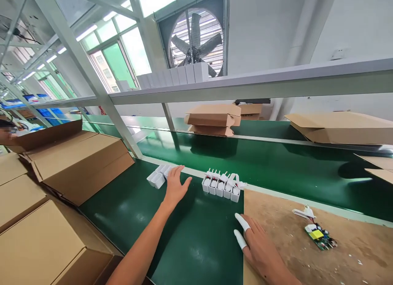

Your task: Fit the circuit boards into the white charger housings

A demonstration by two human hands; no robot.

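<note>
My left hand (175,186) reaches over the green bench top beside a small group of white plastic housings (157,178), its fingers apart. The hand covers part of that group, so contact with it is unclear. To its right stands a row of several white housings (220,186) with white parts sticking out of their tops. My right hand (259,240) is over the left edge of a brown board (276,207), with white covers on two fingertips and its fingers apart. A green circuit board (321,235) with a yellow component lies farther right, wired to a white plastic piece (305,212).
Cardboard boxes (86,162) crowd the left side. Behind a pale strip runs a green conveyor surface (270,162), with flattened cartons (215,117) beyond it. A metal shelf rail (245,86) crosses above, carrying white boxes (184,74). A slanted metal post (119,129) stands at left.
</note>
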